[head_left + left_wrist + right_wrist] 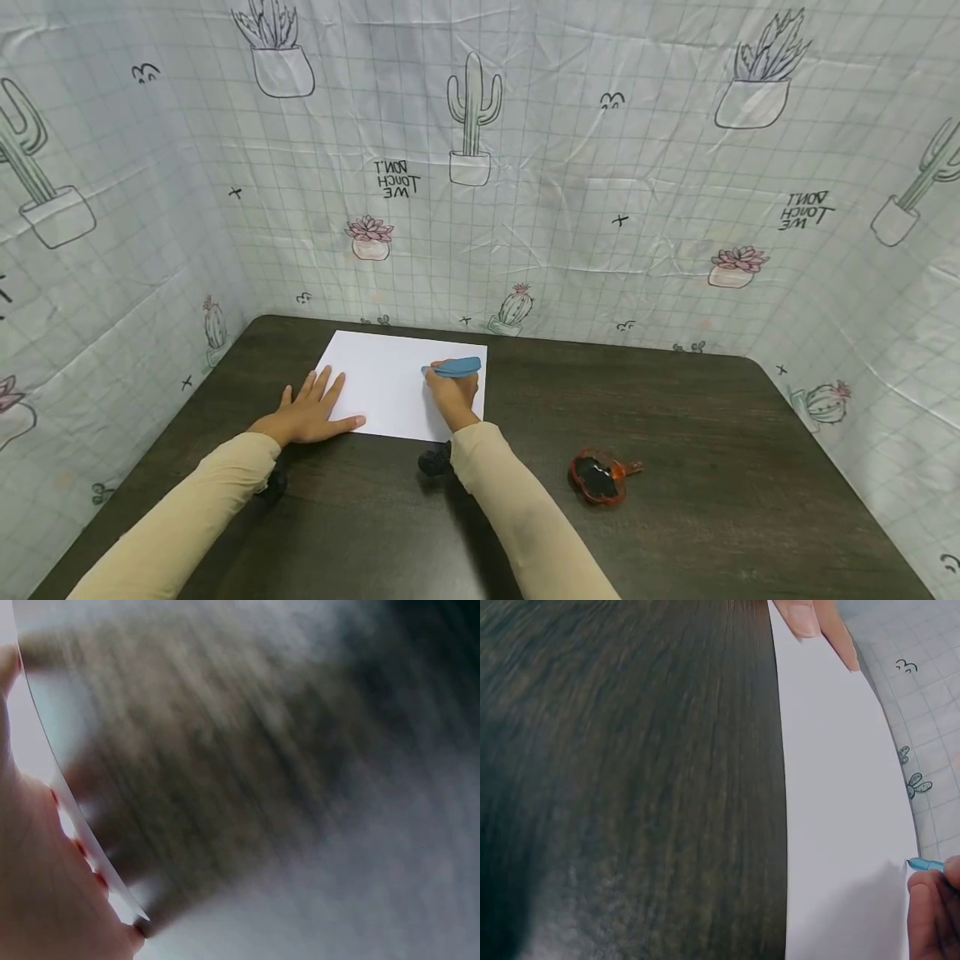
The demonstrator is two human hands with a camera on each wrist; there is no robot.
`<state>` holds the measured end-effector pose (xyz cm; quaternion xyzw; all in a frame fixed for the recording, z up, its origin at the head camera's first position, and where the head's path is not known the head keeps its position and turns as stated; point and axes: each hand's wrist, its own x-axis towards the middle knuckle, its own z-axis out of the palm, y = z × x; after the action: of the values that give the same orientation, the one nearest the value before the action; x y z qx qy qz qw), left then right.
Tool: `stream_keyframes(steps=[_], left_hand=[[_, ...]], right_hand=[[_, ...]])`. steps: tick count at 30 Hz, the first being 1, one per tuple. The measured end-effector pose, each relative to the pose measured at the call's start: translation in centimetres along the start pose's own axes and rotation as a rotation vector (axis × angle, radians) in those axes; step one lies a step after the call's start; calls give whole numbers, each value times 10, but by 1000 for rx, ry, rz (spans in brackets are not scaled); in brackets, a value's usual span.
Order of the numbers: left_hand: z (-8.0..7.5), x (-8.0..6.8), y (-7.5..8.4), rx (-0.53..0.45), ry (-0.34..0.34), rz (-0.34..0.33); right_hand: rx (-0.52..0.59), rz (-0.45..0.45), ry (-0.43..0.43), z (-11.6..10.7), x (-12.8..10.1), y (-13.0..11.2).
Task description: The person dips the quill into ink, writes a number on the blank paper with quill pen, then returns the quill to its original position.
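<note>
— Right sleeve (pixel 525 517) nearest, in from 5 o'clock; left sleeve (pixel 187 508) from 7. Black gear (pixel 433 461) below the right cuff. Any hazard?

— Possibly. If the gear or cuff drops onto the paper (pixel 390 387), it could drag the near edge.

— Orange item (pixel 597 477), off the paper's 4 o'clock corner?

— Well apart from both hands. Identity unclear. Low risk, unless the right elbow swings towards 3.

— Left hand (pixel 307 417)?

— Grasping nothing: fingers spread over the paper's 8 o'clock corner, thumb along the near edge. Pressure cannot be read. Were it light, the paper might pivot about that corner.

— Right hand (pixel 456 396)?

— Over the paper's 3 o'clock side, pinching the blue tool (pixel 459 367), tip towards 9. Pen or cutter: cannot tell. Tip contact uncertain too.

— Likely fault?

— Tip catching and creasing the paper if pushed hard; the 1 o'clock corner has no finger on it and could lift.

— Beyond?

— Table (pixel 675 400), then curtain (pixel 562 208) at 12. Neither looks a concern.
</note>
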<state>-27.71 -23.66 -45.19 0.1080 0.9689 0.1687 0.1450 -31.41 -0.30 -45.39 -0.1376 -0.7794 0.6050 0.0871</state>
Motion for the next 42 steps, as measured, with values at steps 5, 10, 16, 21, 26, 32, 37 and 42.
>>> stream_keyframes(steps=[5,10,16,21,26,32,37,42], left_hand=[[1,2,-1,-7,5,7],[-1,0,1,-25,7,16],[0,1,0,-23,10,11],[1,2,-2,-34,11,11],[5,3,-6,-25,21,18],[4,2,-3,-3,-2,-1],[7,4,-8,8,-6,-3],[9,8,-11,10,7,-4]], right_hand=[[2,32,-9,-1,0,-1],[-2,52,-39,-1,0,-2],[3,8,-87,-1,-1,-1],[-60,-18,-132,0,-3,0],[-76,-37,-185,0,-6,0],[-60,-88,-273,-2,-9,1],[-72,-123,-327,-5,-10,1],[-49,-105,-391,-10,-10,0]])
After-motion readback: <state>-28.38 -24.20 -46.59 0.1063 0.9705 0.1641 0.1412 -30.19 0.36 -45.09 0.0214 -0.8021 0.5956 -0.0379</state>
